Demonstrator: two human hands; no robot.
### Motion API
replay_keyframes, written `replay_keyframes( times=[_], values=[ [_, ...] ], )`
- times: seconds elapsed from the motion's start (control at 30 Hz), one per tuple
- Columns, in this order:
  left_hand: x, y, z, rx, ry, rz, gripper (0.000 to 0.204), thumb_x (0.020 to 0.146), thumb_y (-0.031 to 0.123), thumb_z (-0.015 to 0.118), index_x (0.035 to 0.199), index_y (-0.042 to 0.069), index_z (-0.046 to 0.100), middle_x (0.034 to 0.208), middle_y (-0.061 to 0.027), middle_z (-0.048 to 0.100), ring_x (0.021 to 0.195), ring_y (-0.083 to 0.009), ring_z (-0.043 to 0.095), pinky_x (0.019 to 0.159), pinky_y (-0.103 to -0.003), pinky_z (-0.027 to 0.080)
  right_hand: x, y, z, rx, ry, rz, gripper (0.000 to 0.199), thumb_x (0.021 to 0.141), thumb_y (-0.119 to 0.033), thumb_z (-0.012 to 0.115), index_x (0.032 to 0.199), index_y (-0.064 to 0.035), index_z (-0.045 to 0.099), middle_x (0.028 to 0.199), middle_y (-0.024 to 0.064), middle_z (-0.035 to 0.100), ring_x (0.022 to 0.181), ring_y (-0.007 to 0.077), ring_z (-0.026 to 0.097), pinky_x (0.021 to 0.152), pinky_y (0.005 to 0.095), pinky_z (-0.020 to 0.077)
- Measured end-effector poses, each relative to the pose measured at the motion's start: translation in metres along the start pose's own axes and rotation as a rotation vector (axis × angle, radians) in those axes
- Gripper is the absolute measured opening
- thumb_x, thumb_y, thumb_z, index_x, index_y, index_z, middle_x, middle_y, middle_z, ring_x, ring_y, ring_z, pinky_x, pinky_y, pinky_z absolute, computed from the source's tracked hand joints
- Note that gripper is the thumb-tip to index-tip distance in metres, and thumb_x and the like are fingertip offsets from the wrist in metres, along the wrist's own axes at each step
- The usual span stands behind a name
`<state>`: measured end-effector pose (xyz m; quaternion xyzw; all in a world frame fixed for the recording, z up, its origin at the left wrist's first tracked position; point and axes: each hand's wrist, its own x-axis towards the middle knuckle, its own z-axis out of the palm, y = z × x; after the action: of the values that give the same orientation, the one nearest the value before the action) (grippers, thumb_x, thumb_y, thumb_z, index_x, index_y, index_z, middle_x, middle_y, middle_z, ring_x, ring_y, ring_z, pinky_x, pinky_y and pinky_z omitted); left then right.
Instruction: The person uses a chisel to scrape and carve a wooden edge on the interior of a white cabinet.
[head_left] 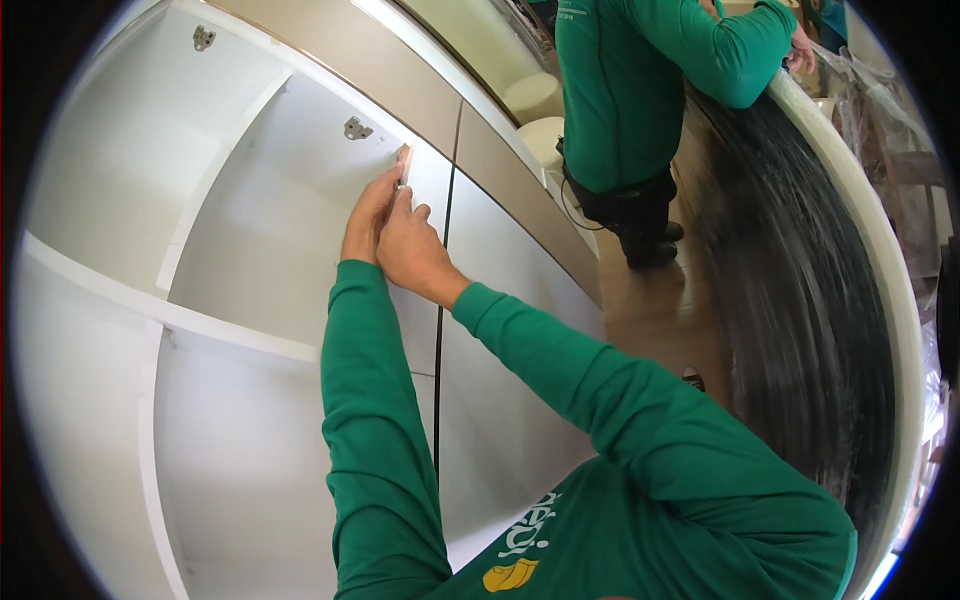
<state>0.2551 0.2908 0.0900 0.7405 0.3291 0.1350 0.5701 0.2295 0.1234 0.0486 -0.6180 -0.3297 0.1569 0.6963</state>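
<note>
- White cabinet [85, 170] fills the left side of the room, its front open, with boards dividing it into compartments.
- Two metal hinge plates, one [204, 38] toward the cabinet's far left corner and one [357, 128] toward its far right corner, are fixed to an inner wall near the rim.
- Both hands are at that far right corner, just beside the nearer hinge plate.
- Left hand [368, 215] reaches up with fingers extended toward the rim; what the fingertips pinch, if anything, I cannot tell.
- Right hand [415, 250] lies across it, fingers curled; the grip itself is hidden.
- Green sleeves cover both forearms.
- Right of the cabinet's edge, past a dark gap, stands a smooth white panel [510, 340]; a beige strip [410, 60] runs along the far edge.
- Another person [625, 100] in a green top stands beyond, an arm resting on the pale rim of a curved black counter [800, 290].
</note>
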Motion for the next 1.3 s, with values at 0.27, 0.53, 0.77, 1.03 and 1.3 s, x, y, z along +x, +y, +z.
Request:
replay_keyframes(
  times=[0.27, 0.53, 0.77, 1.03, 1.3],
  values=[
    [-0.045, 0.015, 0.037, 0.071, 0.020, 0.125, 0.048, 0.111, 0.042, 0.067, 0.143, 0.006, 0.066, 0.121, -0.0101, 0.070, 0.107, -0.0249, 0.064, 0.094, -0.041, 0.054, 0.016, 0.010, -0.013, -0.064, 0.018, -0.058, 0.056, 0.108, -0.018, 0.056, 0.144, 0.0173, 0.032, 0.122, 0.0543, 0.057, 0.097, 0.0653, 0.072, 0.088, 0.0627, 0.0633],
    [-0.063, 0.003, 0.026, 0.142, 0.012, 0.346, 0.038, 0.110, 0.040, 0.070, 0.129, 0.007, 0.071, 0.110, -0.0083, 0.070, 0.095, -0.0208, 0.064, 0.082, -0.039, 0.054, 0.012, 0.005, -0.004, -0.130, -0.027, -0.110, 0.054, 0.106, -0.020, 0.059, 0.136, 0.0189, 0.037, 0.115, 0.0520, 0.062, 0.099, 0.0658, 0.072, 0.087, 0.0626, 0.0636],
    [-0.053, 0.008, 0.037, -0.124, -0.021, 0.369, 0.046, 0.108, 0.041, 0.074, 0.133, 0.002, 0.071, 0.108, -0.0064, 0.069, 0.090, -0.0165, 0.061, 0.079, -0.037, 0.054, 0.045, 0.010, -0.012, -0.135, -0.012, -0.050, 0.059, 0.105, -0.025, 0.059, 0.137, 0.0212, 0.039, 0.117, 0.0521, 0.065, 0.107, 0.0632, 0.072, 0.094, 0.0640, 0.0610],
    [0.045, -0.010, -0.001, 0.172, -0.019, 0.181, 0.060, 0.109, 0.032, 0.069, 0.161, 0.006, 0.056, 0.144, -0.0194, 0.063, 0.131, -0.0318, 0.059, 0.111, -0.042, 0.048, 0.037, 0.015, -0.027, -0.228, -0.035, -0.127, 0.053, 0.105, -0.022, 0.056, 0.134, 0.0206, 0.044, 0.112, 0.0507, 0.068, 0.108, 0.0642, 0.071, 0.099, 0.0641, 0.0588],
    [-0.034, 0.060, 0.024, 0.820, -0.038, 0.735, 0.054, 0.107, 0.006, 0.068, 0.160, 0.007, 0.061, 0.154, -0.0146, 0.069, 0.146, -0.0279, 0.061, 0.125, -0.040, 0.044, 0.088, -0.046, -0.168, -0.566, -0.261, -0.420, 0.047, 0.102, -0.036, 0.067, 0.121, 0.0061, 0.077, 0.105, 0.0293, 0.079, 0.099, 0.0429, 0.078, 0.090, 0.0511, 0.0609]
  ],
)
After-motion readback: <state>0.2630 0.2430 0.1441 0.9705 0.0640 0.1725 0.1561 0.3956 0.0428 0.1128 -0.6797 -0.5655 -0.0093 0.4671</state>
